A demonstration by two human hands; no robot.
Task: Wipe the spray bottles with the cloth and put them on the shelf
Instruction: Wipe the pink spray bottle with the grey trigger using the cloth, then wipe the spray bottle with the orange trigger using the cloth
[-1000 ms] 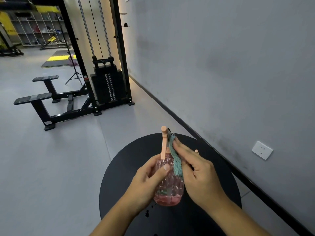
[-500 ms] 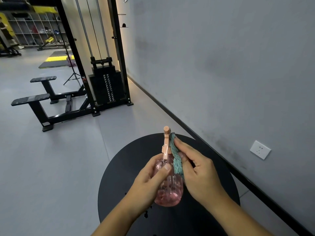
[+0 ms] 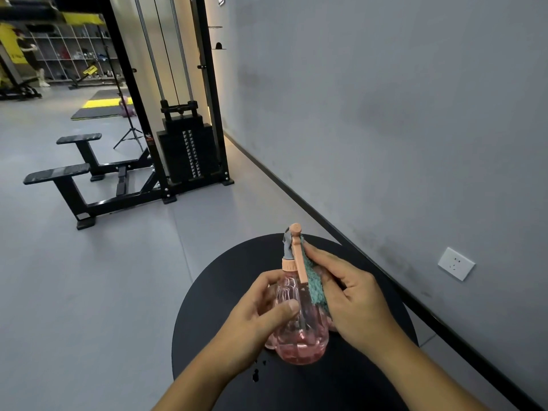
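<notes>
Pink bottle [image 3: 299,327] gripped by left hand [image 3: 258,324] above worktop [image 3: 207,321]; right hand [image 3: 355,304] fingers [image 3: 323,259] press cloth [image 3: 315,287] against trigger side. Turn bottle steadily, wipe neck downward.

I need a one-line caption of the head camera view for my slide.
Left hand holds a pink spray bottle above a round black table while the right hand presses a teal cloth against it.

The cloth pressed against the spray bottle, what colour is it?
Teal green, with a nubby weave; the cloth shows only in the head view, beside the pink spray bottle.

dim, even light; wide-angle warp
</notes>
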